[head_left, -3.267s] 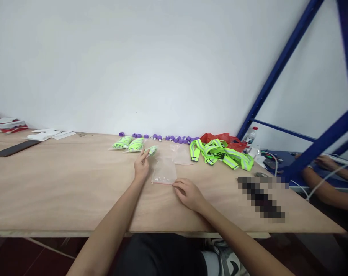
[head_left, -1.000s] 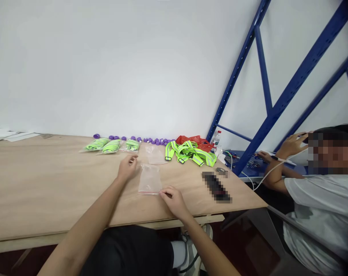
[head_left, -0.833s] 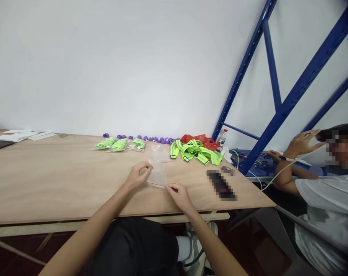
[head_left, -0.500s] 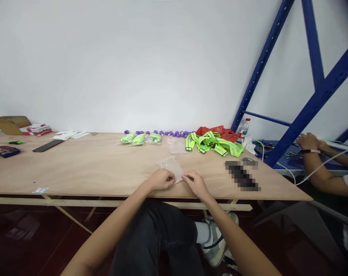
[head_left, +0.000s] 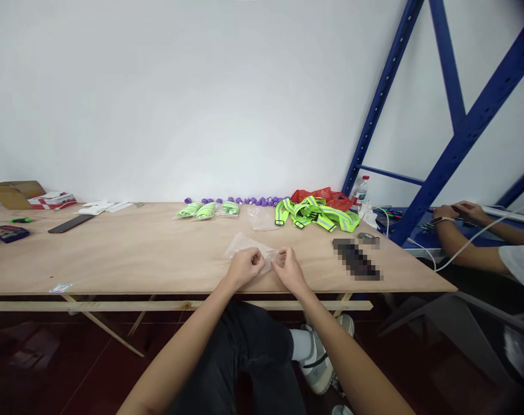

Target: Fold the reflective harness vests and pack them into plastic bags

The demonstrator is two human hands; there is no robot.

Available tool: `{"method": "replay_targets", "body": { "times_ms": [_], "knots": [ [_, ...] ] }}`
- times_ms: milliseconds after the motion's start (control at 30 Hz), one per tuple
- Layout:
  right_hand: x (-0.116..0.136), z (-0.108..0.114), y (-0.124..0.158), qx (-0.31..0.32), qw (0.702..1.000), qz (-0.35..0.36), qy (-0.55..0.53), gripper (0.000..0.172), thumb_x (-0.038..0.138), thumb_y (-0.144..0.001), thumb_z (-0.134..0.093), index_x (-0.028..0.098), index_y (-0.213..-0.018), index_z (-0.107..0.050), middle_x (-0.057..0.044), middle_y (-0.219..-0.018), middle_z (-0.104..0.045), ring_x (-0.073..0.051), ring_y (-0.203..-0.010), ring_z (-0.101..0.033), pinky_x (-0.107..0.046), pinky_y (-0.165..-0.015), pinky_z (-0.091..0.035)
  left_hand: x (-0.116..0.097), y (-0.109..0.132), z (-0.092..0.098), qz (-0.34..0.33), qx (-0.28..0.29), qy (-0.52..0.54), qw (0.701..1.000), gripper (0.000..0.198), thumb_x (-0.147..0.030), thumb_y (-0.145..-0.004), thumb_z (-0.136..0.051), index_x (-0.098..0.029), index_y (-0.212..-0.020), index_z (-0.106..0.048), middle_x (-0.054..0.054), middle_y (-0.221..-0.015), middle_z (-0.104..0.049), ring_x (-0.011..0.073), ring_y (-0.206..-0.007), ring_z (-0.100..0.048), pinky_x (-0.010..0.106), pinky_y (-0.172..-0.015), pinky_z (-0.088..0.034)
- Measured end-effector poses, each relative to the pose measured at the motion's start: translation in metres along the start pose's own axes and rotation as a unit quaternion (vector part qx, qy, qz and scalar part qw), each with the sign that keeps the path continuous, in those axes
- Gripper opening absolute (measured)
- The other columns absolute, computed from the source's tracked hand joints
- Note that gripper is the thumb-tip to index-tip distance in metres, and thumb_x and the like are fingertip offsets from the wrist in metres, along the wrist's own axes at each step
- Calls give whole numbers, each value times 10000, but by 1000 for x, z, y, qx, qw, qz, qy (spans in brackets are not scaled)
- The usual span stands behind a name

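Observation:
Near the front edge of the table, a clear plastic bag [head_left: 238, 244] lies under and between my hands. My left hand [head_left: 246, 265] pinches one side of its edge, and my right hand [head_left: 287, 269] pinches the other side. Both hands have their fingers closed, with a short gap between them. Nothing shows inside the bag. Beyond it lies another clear plastic bag [head_left: 262, 219]. To the right of that is a tangle of neon-yellow reflective straps [head_left: 313, 213] with black buckles.
Several bagged reflective straps [head_left: 206, 211] and purple rolls [head_left: 267, 202] line the back. A red bag [head_left: 326, 198], a bottle [head_left: 360, 190] and a blue rack [head_left: 438, 173] are right. A dark flat bar [head_left: 71, 223] and an open box [head_left: 16, 195] are left. Another person's hands [head_left: 456, 213] work at far right.
My hands have risen slightly from the table, drawing up the bag's edge. The bag's far part has swung left. The view has shifted a little to the right.

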State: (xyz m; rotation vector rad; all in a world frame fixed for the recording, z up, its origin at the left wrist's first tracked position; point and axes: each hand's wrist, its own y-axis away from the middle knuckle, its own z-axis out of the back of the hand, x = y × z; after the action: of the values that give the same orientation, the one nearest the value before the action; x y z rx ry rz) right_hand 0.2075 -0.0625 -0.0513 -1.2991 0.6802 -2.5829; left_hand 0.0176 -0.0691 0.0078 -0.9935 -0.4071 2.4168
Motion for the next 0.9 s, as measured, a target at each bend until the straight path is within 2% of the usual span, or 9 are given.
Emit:
{"method": "replay_targets", "body": {
  "times_ms": [67,167,333,400,500,600,700,800,900],
  "knots": [
    [5,3,3,-21,996,35,79,198,308,-824,-603,222,-972,-503,-53,-982,-568,-226,-871,-592,-352,-768,-504,-3,-2,-1,5,-37,-35,999,135,-203,-814,-558,-173,-688,-596,12,-670,-626,146,-621,-541,259,-606,-328],
    [15,6,7,-9,974,124,190,77,220,-873,-567,219,-949,-582,-67,-949,-569,-235,-882,-559,-327,-751,-466,-5,-3,-4,8,-36,-63,997,159,-213,-845,-556,-181,-693,-590,19,-696,-645,153,-643,-560,262,-607,-321],
    [24,5,7,60,911,301,274,225,74,-870,-542,180,-988,-701,-126,-950,-653,-252,-923,-563,-359,-796,-463,-8,-2,-10,-14,-32,-116,993,145,-204,-873,-538,-186,-741,-595,35,-779,-669,161,-665,-569,274,-604,-318],
    [25,1,5,112,897,331,270,252,59,-862,-542,159,-1005,-724,-153,-1036,-688,-265,-1006,-582,-388,-872,-475,-9,-3,-10,-25,-51,-138,989,151,-200,-887,-524,-184,-755,-595,44,-787,-663,166,-676,-568,280,-611,-328],
    [25,-5,1,189,904,288,252,298,51,-834,-549,129,-1051,-737,-168,-1115,-719,-269,-1077,-614,-392,-969,-473,-12,-3,-9,-90,-65,-161,981,182,-197,-902,-509,-178,-740,-590,53,-759,-641,177,-706,-569,293,-653,-360],
    [22,-9,-2,203,916,231,257,263,53,-804,-551,114,-961,-754,-165,-965,-758,-257,-895,-678,-351,-864,-521,-19,0,-12,-182,-54,-172,967,216,-218,-923,-505,-176,-734,-603,56,-743,-627,191,-731,-568,322,-710,-387],
    [19,-7,-2,191,926,193,262,260,52,-811,-526,130,-906,-754,-142,-861,-767,-227,-766,-691,-295,-764,-533,-25,6,-15,-216,-53,-133,966,230,-248,-963,-490,-180,-811,-649,61,-800,-654,201,-779,-584,351,-766,-414],
    [22,-1,-2,169,937,171,253,357,65,-842,-496,148,-1100,-729,-133,-1048,-764,-226,-928,-703,-292,-855,-533,-21,10,-12,-186,-103,-44,976,182,-235,-959,-495,-198,-973,-673,82,-985,-684,218,-946,-612,377,-874,-445],
    [31,6,-2,133,955,170,204,522,135,-875,-526,195,-1391,-572,-114,-1348,-648,-245,-1186,-628,-361,-1025,-488,0,9,1,-54,-222,28,973,247,-267,-925,-531,-192,-1136,-636,129,-1213,-635,258,-1137,-580,429,-985,-447]
  ]
}}
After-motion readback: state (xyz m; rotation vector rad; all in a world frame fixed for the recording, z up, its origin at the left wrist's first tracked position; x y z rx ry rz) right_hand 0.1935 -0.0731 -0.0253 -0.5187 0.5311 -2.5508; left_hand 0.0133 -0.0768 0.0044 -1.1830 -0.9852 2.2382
